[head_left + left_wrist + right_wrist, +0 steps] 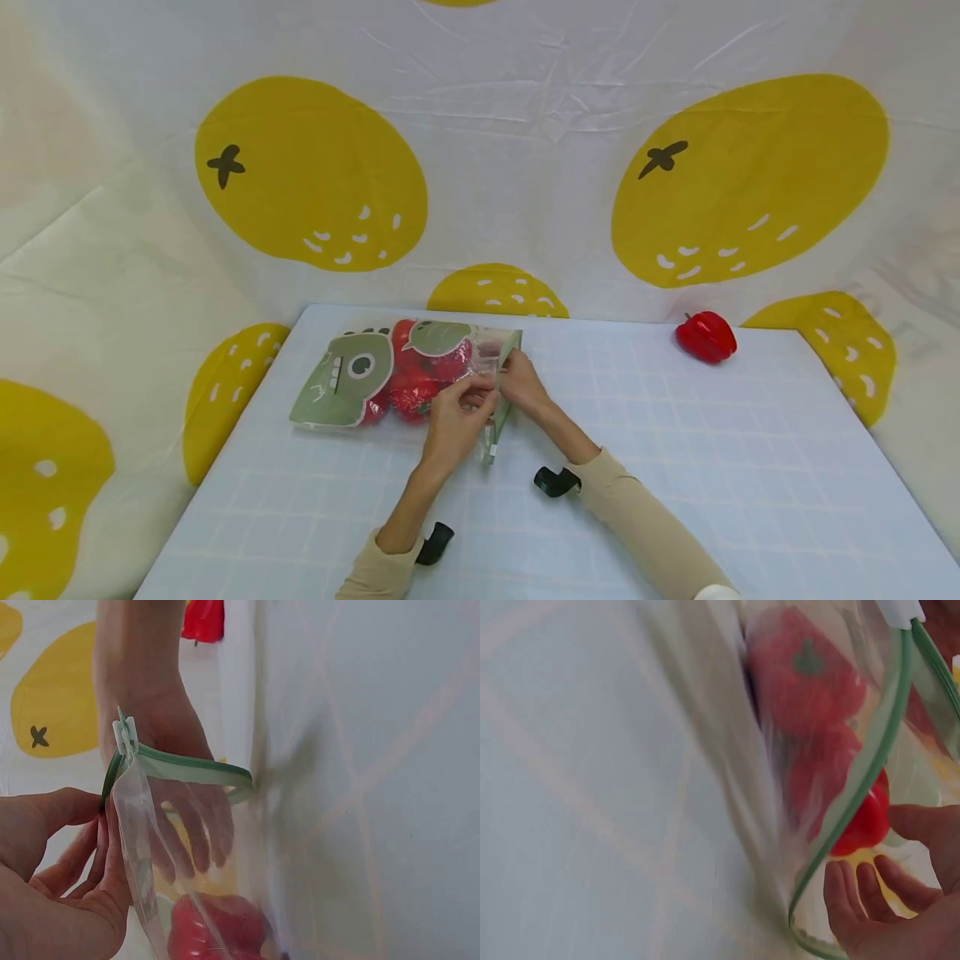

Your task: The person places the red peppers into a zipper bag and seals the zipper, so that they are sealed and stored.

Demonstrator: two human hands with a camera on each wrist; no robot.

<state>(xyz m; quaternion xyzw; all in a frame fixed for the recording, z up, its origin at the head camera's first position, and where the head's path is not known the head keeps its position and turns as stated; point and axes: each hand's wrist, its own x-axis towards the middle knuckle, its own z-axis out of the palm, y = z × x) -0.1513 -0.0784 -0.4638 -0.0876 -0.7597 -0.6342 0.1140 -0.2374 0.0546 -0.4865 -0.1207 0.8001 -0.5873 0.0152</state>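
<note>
A clear zip bag (322,402) with a green dinosaur print lies at the table's left, its green-edged mouth open to the right. Inside are several red bell peppers (412,395), partly hidden by the print. With thumb and fingers, my left hand (454,427) pinches the near edge of the mouth, below the white zip slider (124,736) in the left wrist view. My right hand (523,383) reaches into the mouth. Its fingers (196,838) show through the plastic, loosely extended and holding nothing, and in the right wrist view a pepper (864,825) appears close to the thumb.
Another red bell pepper (707,337) sits by itself at the back right of the pale checked table (750,467). Behind and beside the table hangs a white cloth (517,183) with yellow fruit prints. Black wrist mounts (557,482) stick out from the sleeves.
</note>
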